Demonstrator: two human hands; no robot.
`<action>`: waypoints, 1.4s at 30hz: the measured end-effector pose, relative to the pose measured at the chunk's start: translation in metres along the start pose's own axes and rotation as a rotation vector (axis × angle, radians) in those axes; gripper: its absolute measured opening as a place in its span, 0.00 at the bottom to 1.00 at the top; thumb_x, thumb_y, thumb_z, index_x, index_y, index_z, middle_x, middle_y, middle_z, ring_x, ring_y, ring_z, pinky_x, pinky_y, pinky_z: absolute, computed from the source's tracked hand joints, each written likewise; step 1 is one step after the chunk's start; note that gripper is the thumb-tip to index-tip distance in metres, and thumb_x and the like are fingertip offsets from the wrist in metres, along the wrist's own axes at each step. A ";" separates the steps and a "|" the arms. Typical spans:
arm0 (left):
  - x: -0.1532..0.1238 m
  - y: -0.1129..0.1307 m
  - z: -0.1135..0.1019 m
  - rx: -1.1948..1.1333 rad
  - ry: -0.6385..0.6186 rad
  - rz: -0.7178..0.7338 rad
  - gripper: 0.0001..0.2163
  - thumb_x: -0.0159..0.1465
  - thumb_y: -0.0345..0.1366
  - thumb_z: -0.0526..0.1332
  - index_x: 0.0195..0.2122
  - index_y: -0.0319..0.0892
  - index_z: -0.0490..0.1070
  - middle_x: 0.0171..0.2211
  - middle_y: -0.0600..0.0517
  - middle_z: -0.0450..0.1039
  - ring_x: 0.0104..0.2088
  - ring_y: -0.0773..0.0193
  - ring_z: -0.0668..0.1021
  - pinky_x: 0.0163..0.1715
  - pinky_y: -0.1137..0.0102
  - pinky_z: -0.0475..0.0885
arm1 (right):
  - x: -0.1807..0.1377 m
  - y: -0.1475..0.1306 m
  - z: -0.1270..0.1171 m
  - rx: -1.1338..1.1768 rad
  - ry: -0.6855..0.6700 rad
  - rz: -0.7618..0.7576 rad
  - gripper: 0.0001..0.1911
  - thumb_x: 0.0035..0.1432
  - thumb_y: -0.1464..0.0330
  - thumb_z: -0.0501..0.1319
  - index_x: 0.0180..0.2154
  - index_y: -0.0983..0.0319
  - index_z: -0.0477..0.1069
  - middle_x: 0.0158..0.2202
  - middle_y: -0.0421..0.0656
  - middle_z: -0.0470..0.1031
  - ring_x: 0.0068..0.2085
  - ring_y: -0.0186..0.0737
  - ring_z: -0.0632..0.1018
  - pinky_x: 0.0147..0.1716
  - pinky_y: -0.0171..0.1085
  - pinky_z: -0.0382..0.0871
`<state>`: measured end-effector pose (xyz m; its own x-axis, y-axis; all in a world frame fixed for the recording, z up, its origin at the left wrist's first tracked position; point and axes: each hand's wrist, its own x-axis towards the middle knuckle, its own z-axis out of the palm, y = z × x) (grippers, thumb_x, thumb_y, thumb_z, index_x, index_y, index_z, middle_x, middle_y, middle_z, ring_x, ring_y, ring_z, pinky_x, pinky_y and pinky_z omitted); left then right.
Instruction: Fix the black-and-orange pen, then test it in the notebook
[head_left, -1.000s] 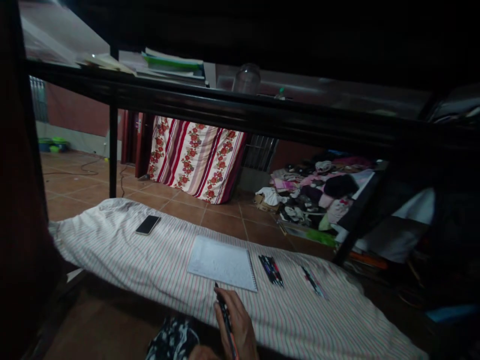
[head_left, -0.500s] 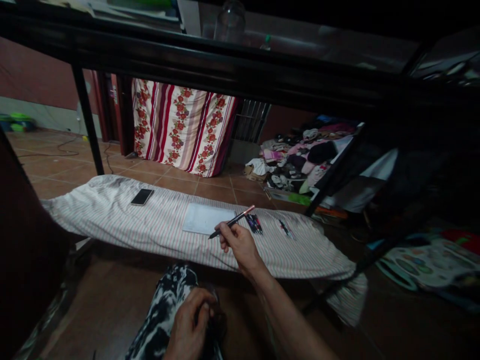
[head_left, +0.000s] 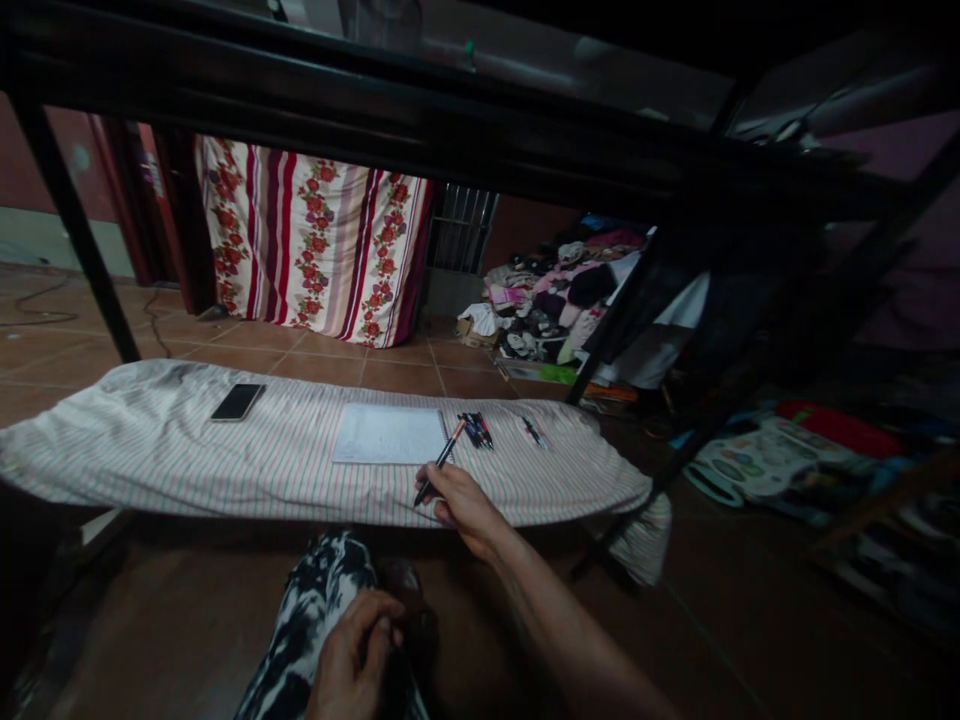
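My right hand [head_left: 461, 505] is closed on a dark pen [head_left: 439, 463] with a pink end, its tip pointing down at the striped cloth-covered board [head_left: 225, 465]. Just beyond the hand lies a white spiral notebook [head_left: 390, 434], and to its right a small bunch of pens [head_left: 475, 430] and one more pen [head_left: 533, 432]. A black phone [head_left: 237, 402] lies further left on the cloth. My left hand [head_left: 352, 655] rests low on my knee in patterned black-and-white trousers [head_left: 307, 620], fingers curled round a dark thing I cannot make out.
A dark shelf beam [head_left: 375, 110] runs overhead. Behind the board hang a red floral striped curtain [head_left: 307, 250] and a pile of clothes [head_left: 547, 290]. A slanted dark frame leg [head_left: 615, 320] and colourful clutter [head_left: 772, 460] stand at right. The floor is brown tile.
The view tilted down and shifted right. My right hand lowered the pen from raised above the notebook toward the cloth's near edge. My left hand stayed on my knee.
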<state>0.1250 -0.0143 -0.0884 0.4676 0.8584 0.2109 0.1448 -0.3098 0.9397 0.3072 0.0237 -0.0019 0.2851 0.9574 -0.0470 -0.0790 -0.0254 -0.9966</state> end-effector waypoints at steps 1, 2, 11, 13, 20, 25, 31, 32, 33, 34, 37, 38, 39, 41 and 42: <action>0.000 -0.004 0.001 0.004 -0.004 -0.004 0.10 0.60 0.38 0.53 0.32 0.44 0.74 0.28 0.51 0.74 0.31 0.61 0.76 0.34 0.70 0.72 | 0.001 0.007 -0.006 -0.015 0.018 0.019 0.21 0.43 0.51 0.63 0.27 0.64 0.69 0.24 0.40 0.70 0.21 0.27 0.65 0.15 0.26 0.47; 0.000 -0.008 0.002 0.008 -0.010 -0.008 0.10 0.60 0.38 0.53 0.31 0.44 0.74 0.27 0.51 0.74 0.30 0.62 0.76 0.34 0.70 0.72 | 0.002 0.013 -0.012 -0.029 0.033 0.035 0.21 0.43 0.52 0.64 0.27 0.65 0.69 0.24 0.41 0.71 0.20 0.26 0.64 0.14 0.26 0.47; 0.021 -0.015 0.013 0.041 -0.036 -0.091 0.11 0.59 0.35 0.51 0.31 0.42 0.73 0.27 0.49 0.73 0.30 0.61 0.76 0.32 0.68 0.71 | 0.017 0.048 -0.057 -0.123 0.119 0.091 0.21 0.44 0.55 0.64 0.34 0.65 0.68 0.21 0.37 0.69 0.17 0.25 0.62 0.14 0.26 0.49; 0.029 -0.016 0.013 0.038 -0.023 -0.097 0.11 0.59 0.35 0.50 0.31 0.41 0.72 0.28 0.49 0.73 0.30 0.61 0.76 0.32 0.68 0.71 | 0.021 0.053 -0.066 -0.148 0.127 0.111 0.21 0.43 0.55 0.64 0.34 0.65 0.68 0.20 0.36 0.69 0.16 0.25 0.62 0.15 0.27 0.49; 0.061 -0.031 0.000 0.103 0.004 -0.119 0.10 0.57 0.32 0.49 0.31 0.41 0.71 0.28 0.49 0.71 0.31 0.61 0.75 0.34 0.66 0.70 | 0.041 0.079 -0.090 -0.237 0.163 0.179 0.20 0.45 0.55 0.62 0.34 0.64 0.69 0.19 0.36 0.68 0.16 0.26 0.62 0.14 0.28 0.51; 0.093 -0.048 -0.010 0.200 0.044 -0.095 0.11 0.57 0.32 0.49 0.32 0.41 0.70 0.32 0.48 0.72 0.36 0.59 0.74 0.39 0.64 0.69 | 0.065 0.095 -0.110 -0.354 0.205 0.230 0.19 0.51 0.57 0.61 0.38 0.65 0.68 0.20 0.36 0.69 0.16 0.27 0.64 0.15 0.29 0.56; 0.128 -0.064 -0.017 0.271 0.064 -0.051 0.12 0.58 0.36 0.48 0.31 0.41 0.71 0.34 0.47 0.72 0.38 0.58 0.75 0.42 0.60 0.69 | 0.099 0.102 -0.153 -0.647 0.293 0.288 0.13 0.61 0.62 0.54 0.39 0.66 0.67 0.29 0.39 0.71 0.25 0.29 0.71 0.25 0.33 0.68; 0.132 -0.067 -0.018 0.281 0.065 -0.047 0.12 0.58 0.36 0.48 0.31 0.41 0.71 0.34 0.47 0.71 0.38 0.58 0.75 0.42 0.60 0.70 | 0.105 0.100 -0.161 -0.711 0.308 0.298 0.13 0.61 0.62 0.54 0.40 0.66 0.68 0.31 0.40 0.71 0.28 0.30 0.73 0.28 0.34 0.70; 0.137 -0.069 -0.018 0.291 0.069 -0.049 0.12 0.58 0.36 0.48 0.32 0.41 0.71 0.35 0.47 0.72 0.37 0.58 0.75 0.41 0.60 0.70 | 0.111 0.098 -0.170 -0.777 0.324 0.310 0.14 0.61 0.62 0.54 0.40 0.66 0.68 0.34 0.41 0.72 0.31 0.32 0.74 0.31 0.36 0.70; 0.140 -0.071 -0.019 0.298 0.069 -0.052 0.12 0.57 0.37 0.48 0.32 0.40 0.71 0.35 0.46 0.72 0.37 0.58 0.75 0.41 0.60 0.70 | 0.118 0.096 -0.179 -0.842 0.342 0.323 0.14 0.61 0.62 0.55 0.41 0.66 0.68 0.36 0.42 0.72 0.33 0.34 0.74 0.33 0.38 0.71; 0.150 -0.080 -0.021 0.313 0.068 -0.071 0.13 0.57 0.38 0.49 0.32 0.40 0.72 0.36 0.45 0.72 0.38 0.57 0.76 0.41 0.60 0.71 | 0.139 0.091 -0.201 -1.013 0.394 0.357 0.14 0.60 0.62 0.55 0.44 0.65 0.67 0.42 0.45 0.71 0.39 0.37 0.74 0.38 0.42 0.71; 0.153 -0.084 -0.022 0.315 0.072 -0.081 0.13 0.57 0.39 0.50 0.32 0.40 0.72 0.37 0.45 0.72 0.39 0.56 0.76 0.41 0.60 0.71 | 0.146 0.090 -0.207 -1.059 0.405 0.365 0.14 0.60 0.63 0.55 0.45 0.64 0.67 0.43 0.45 0.70 0.40 0.38 0.74 0.40 0.43 0.70; 0.155 -0.088 -0.023 0.315 0.077 -0.090 0.14 0.57 0.39 0.50 0.33 0.40 0.72 0.38 0.45 0.72 0.39 0.56 0.76 0.42 0.60 0.71 | 0.153 0.090 -0.212 -1.101 0.413 0.371 0.15 0.60 0.63 0.55 0.46 0.64 0.66 0.44 0.45 0.70 0.42 0.39 0.74 0.40 0.44 0.70; 0.158 -0.097 -0.024 0.317 0.087 -0.105 0.14 0.58 0.40 0.50 0.34 0.40 0.73 0.39 0.45 0.72 0.40 0.56 0.76 0.44 0.59 0.71 | 0.167 0.090 -0.220 -1.171 0.420 0.378 0.15 0.60 0.63 0.55 0.47 0.63 0.66 0.46 0.46 0.69 0.43 0.40 0.73 0.42 0.45 0.70; 0.159 -0.102 -0.024 0.321 0.090 -0.108 0.15 0.58 0.40 0.50 0.35 0.40 0.73 0.39 0.45 0.72 0.40 0.56 0.76 0.44 0.59 0.71 | 0.173 0.090 -0.223 -1.200 0.420 0.379 0.15 0.60 0.63 0.55 0.47 0.63 0.66 0.47 0.46 0.69 0.44 0.40 0.73 0.42 0.45 0.69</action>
<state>0.1635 0.1641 -0.1440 0.3576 0.9215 0.1516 0.4625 -0.3158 0.8285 0.5624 0.1232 -0.1151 0.7218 0.6788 -0.1351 0.6066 -0.7144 -0.3489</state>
